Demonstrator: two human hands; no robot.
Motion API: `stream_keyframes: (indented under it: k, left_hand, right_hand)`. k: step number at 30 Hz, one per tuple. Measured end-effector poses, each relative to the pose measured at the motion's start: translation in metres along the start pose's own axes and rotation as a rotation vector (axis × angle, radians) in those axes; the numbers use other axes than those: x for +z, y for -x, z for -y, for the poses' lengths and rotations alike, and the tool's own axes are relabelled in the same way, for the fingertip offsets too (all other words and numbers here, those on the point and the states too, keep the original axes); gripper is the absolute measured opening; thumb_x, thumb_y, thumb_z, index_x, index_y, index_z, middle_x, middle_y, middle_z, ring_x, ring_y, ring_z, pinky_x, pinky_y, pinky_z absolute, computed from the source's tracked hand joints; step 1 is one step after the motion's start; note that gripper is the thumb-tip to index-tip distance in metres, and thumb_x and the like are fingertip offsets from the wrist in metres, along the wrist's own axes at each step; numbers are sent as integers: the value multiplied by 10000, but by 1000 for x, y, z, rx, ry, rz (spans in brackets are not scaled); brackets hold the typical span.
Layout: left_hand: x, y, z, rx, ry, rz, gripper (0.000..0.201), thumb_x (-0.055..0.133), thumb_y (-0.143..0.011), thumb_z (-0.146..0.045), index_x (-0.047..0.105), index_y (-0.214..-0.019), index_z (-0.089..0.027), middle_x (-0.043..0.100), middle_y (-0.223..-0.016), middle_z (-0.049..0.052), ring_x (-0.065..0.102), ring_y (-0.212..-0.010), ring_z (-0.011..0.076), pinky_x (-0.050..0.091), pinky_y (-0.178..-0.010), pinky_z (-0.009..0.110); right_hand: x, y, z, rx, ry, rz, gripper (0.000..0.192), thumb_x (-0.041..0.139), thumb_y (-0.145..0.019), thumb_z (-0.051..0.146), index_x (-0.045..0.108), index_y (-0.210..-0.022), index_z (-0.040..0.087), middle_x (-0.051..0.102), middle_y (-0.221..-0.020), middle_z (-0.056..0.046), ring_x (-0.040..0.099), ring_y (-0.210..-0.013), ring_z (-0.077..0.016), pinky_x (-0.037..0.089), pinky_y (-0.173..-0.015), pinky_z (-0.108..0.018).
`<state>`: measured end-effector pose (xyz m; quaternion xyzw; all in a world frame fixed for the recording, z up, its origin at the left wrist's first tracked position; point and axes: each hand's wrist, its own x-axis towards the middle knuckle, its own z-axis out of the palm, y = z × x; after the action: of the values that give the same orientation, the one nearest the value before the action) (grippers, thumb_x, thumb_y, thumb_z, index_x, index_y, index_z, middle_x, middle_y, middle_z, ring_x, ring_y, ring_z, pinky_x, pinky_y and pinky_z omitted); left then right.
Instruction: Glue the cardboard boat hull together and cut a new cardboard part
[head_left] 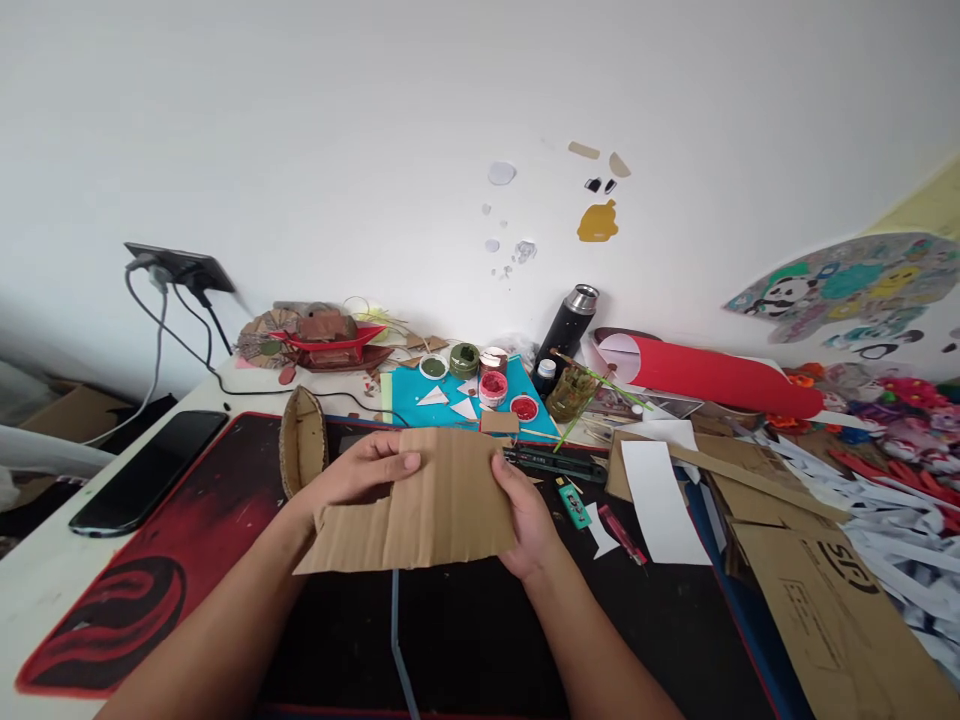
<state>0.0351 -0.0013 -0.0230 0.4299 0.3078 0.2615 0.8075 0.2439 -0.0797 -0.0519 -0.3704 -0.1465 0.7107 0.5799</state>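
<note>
A flat brown cardboard sheet with ragged edges is held above the black and red desk mat. My left hand grips its upper left part, thumb lying on top. My right hand holds its right edge, fingers curled under it. Just left of my left hand stands a small curved cardboard boat-like shell.
A black phone lies at the left. Behind are paint pots on blue paper, a black flask, a red paper roll, a green lighter, white paper and cardboard pieces at the right.
</note>
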Motion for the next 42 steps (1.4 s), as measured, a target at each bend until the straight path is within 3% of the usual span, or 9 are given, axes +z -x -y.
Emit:
stream_keyframes:
  k: [8, 14, 19, 27, 32, 35, 38, 41, 42]
  left_hand:
    - [3, -2, 5, 35, -12, 158, 446, 963, -674, -563, 806, -737, -150, 764, -715, 68, 677, -619, 159, 529, -629, 255]
    - [7, 16, -18, 28, -142, -74, 345, 931, -736, -483, 780, -688, -176, 754, -690, 41, 661, -590, 154, 516, -566, 235]
    - [4, 35, -38, 94, -124, -432, 424, 985, -630, -516, 756, -755, -182, 739, -645, 7, 664, -548, 164, 531, -522, 247]
    - [14, 34, -44, 175, -186, -670, 597, 984, -523, -600, 710, -846, -180, 731, -676, 15, 669, -597, 207, 546, -554, 293]
    - [34, 27, -26, 128, -409, -625, 497, 897, -602, -590, 707, -784, -169, 639, -590, 0, 556, -516, 166, 398, -468, 256]
    - [44, 25, -11, 156, -467, -569, 478, 856, -680, -609, 709, -796, -169, 650, -637, 9, 559, -544, 165, 409, -494, 262]
    - [51, 31, -3, 183, -435, -437, 479, 784, -809, -647, 680, -767, -182, 648, -638, 17, 588, -558, 171, 445, -529, 273]
    - [49, 45, -6, 221, -396, -214, 542, 707, -876, -713, 740, -920, -174, 707, -701, 57, 641, -594, 205, 498, -565, 306]
    - [43, 51, -10, 263, -395, -247, 549, 720, -867, -714, 756, -977, -177, 708, -698, 54, 633, -585, 204, 505, -568, 313]
  right_hand:
    - [1, 4, 3, 18, 47, 1, 529, 987, -639, 586, 817, -943, 188, 841, -922, -106, 794, -965, -350, 621, -860, -449]
    - [4, 2, 1, -93, 121, -53, 506, 952, -692, 605, 797, -919, 180, 803, -793, -72, 773, -796, -290, 595, -699, -366]
    - [-2, -3, 1, -287, 304, -79, 527, 809, -818, 706, 740, -843, 183, 666, -578, -7, 605, -457, -157, 362, -409, -237]
    - [-1, 10, 8, -751, 813, -119, 289, 799, -918, 458, 801, -1124, 255, 721, -846, -53, 643, -698, -199, 524, -619, -309]
    - [-4, 10, -4, -893, 1304, 72, 530, 783, -902, 317, 710, -1427, 305, 717, -1033, -110, 649, -889, -276, 565, -817, -399]
    - [-9, 6, -11, -939, 1456, 105, 621, 695, -854, 159, 694, -1463, 280, 697, -1015, -117, 661, -875, -286, 552, -765, -382]
    - [-12, 5, -11, -922, 1415, 107, 582, 651, -866, 144, 724, -1428, 278, 684, -943, -98, 650, -794, -261, 540, -724, -359]
    - [-9, 7, -9, -832, 1172, 42, 307, 667, -974, 295, 810, -1246, 308, 726, -955, -105, 680, -883, -287, 562, -804, -382]
    - [-7, 7, -8, -791, 1055, -4, 240, 683, -988, 370, 825, -1170, 303, 744, -957, -108, 691, -908, -300, 570, -804, -386]
